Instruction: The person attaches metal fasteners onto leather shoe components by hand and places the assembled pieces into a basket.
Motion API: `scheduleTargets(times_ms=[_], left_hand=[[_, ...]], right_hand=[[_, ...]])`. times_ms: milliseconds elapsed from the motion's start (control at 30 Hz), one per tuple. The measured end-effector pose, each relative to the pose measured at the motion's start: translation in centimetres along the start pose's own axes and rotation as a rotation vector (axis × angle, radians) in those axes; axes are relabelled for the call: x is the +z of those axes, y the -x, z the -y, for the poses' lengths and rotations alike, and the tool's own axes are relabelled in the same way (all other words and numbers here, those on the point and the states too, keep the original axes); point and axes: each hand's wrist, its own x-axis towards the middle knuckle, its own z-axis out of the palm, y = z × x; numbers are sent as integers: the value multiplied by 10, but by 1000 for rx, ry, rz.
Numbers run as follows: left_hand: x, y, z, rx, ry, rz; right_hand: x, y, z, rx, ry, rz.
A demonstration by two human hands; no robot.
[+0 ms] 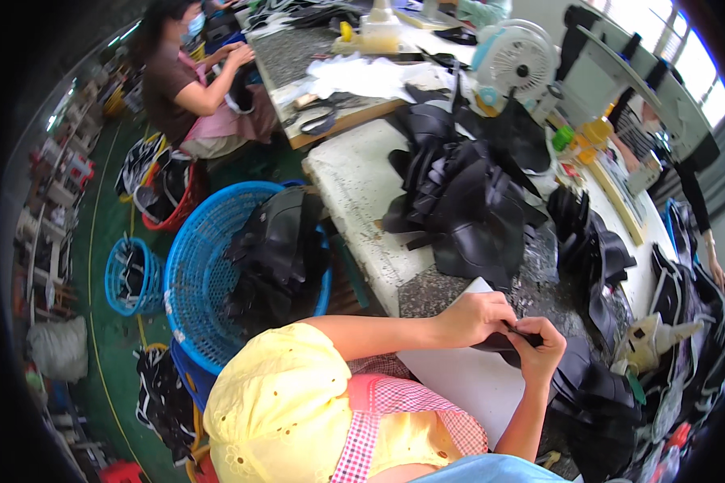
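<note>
Over the near edge of the worktable, my left hand (477,319) and my right hand (541,348) meet with their fingertips pinched together. Between them is a thin black leather-like piece (498,344), its edge gripped by both hands; much of it is hidden by the fingers. A white sheet or board (453,382) lies below my hands. Just beyond, a large heap of black cut pieces (479,229) covers the table. More black pieces (592,382) are stacked close to my right hand, beside a cream-coloured pot with a spout (648,340).
On my left stands a large blue basket (205,241) holding black pieces. A white fan (517,66) and an orange bottle (594,133) are at the back. A seated co-worker (177,88) handles something dark at far left; another person's arm (693,201) reaches in at right.
</note>
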Motion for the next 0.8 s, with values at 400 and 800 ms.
scheduleTargets(times_ms=[400,800], left_hand=[[1,-2,15,-32,123,89],[21,7,19,172,480,43]], right_hand=[[6,-2,-12,-17,-114,-62],[1,7,8,-207,-401,38]])
